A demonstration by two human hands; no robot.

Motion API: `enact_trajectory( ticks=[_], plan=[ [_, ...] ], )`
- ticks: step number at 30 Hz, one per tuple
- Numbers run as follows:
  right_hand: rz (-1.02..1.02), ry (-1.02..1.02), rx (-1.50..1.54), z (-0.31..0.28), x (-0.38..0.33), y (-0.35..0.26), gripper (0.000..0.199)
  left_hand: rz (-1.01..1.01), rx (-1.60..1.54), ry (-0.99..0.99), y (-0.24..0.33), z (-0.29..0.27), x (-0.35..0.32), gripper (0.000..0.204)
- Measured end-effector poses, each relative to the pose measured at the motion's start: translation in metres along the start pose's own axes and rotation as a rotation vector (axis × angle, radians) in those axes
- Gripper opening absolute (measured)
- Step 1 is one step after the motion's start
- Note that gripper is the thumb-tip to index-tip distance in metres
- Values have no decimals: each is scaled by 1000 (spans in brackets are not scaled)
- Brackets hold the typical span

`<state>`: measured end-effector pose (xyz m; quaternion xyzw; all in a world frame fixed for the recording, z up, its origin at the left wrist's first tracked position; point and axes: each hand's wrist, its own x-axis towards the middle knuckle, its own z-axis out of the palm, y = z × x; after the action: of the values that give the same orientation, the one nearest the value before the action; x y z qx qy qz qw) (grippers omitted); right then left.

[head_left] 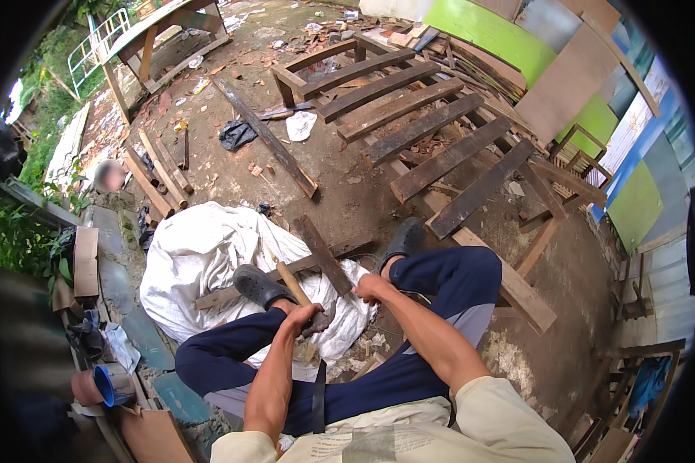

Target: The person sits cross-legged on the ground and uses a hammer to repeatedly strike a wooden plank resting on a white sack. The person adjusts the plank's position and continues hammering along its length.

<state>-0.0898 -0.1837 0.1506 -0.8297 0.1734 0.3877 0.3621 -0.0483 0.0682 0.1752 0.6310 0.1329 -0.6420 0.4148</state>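
Note:
I sit with my knees apart, in blue trousers and dark clogs [259, 284]. My left hand [303, 316] is closed around a hammer-like tool with a pale wooden handle [289, 278]; its dark metal end [321, 321] sticks out beside my fingers. My right hand [371, 288] grips the near end of a dark short plank [322, 253]. That plank lies crosswise over a longer plank [220, 295], both resting on a crumpled white sack [201, 251] between my feet.
Several dark planks [428, 127] lie in a row on the dirt ahead, beside a wooden frame [316, 62]. Green and brown boards [517, 46] lean at the right. A blue cup [104, 386] and scraps sit at my left; a wooden table [154, 31] stands far left.

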Motion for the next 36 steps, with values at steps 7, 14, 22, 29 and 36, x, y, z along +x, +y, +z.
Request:
enact_trajectory(
  ticks=[7,14,22,29,36],
  plan=[
    [-478,-35,1093,-100,-59,-92,33,54,-138,233,-32,-19,33,38],
    [-547,348,811,-192,-113,-103,43,322,408,665,5,1,22,59],
    [-274,443,3,-149,-108,-87,72,459,1158,473,83,43,7,46],
    [-165,-200,-718,-124,-71,-72,69,563,1457,353,104,55,34,56],
    [-44,-175,-752,-66,-34,-47,36,645,1250,-44,106,39,82,63]
  ],
)
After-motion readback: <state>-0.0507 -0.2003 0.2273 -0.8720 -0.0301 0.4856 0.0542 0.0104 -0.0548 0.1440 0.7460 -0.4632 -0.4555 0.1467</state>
